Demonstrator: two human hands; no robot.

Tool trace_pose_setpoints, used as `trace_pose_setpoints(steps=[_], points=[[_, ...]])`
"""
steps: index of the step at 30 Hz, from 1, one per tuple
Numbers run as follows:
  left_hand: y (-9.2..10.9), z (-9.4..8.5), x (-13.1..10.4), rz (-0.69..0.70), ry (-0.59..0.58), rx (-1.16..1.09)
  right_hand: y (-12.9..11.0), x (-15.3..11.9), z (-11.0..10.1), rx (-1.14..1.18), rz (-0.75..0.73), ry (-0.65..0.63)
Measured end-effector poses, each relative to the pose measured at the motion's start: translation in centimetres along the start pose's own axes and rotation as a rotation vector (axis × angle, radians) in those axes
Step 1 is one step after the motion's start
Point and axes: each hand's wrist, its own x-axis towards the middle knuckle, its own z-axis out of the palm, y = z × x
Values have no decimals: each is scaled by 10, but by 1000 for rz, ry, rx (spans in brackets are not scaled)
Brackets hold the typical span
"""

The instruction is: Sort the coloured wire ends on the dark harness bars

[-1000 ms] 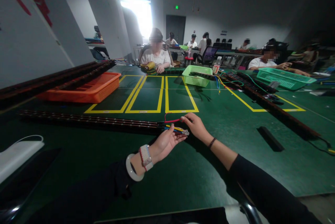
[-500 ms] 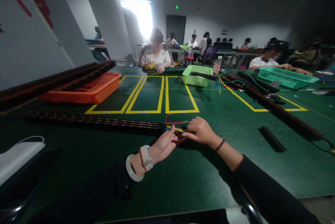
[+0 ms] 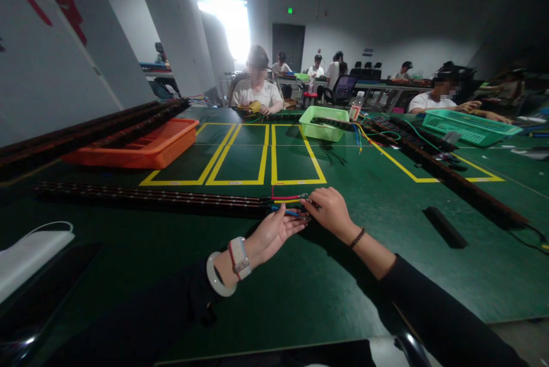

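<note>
So the yellow wire [image 3: 288,202] has just swapped places. Half a second ago it was bunched with the blue wire [image 3: 294,214] over the left hand [image 3: 274,231]; now it's up beside the red wire [image 3: 282,198], its end pinched between thumb and fingertips of the right hand [image 3: 330,210]. A second back that same hand was on the red one, which is now let go, near the bench [image 3: 326,298] top.

Left hand hasn't really budged: palm up, fingers stretched out, blue wire lying across them with the thumb just above. Can't tell if the thumb is actually pressing on it.

All three wires come off the right end of the strips [image 3: 171,200], which lie along the bench to the left and haven't shifted. Reads to me like the bunch is getting split up one wire at a time, with blue the odd one out.
</note>
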Motion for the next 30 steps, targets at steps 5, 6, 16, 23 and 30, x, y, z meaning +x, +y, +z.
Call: trace_pose_setpoints(steps=[5, 6, 16, 23, 30], points=[[1, -1, 1, -4, 10, -28, 4, 2, 7, -59, 55, 4], [1, -2, 2, -4, 6, -31, 5, 2, 8, -63, 46, -9], [0, -1, 0, 23, -7, -64, -1, -1, -17, -100, -132, 12], [2, 2, -3, 34, 8, -24, -4, 0, -20, -132, -412, -96], [2, 0, 0, 41, -11, -33, -5, -3, -11, -101, -296, -108]])
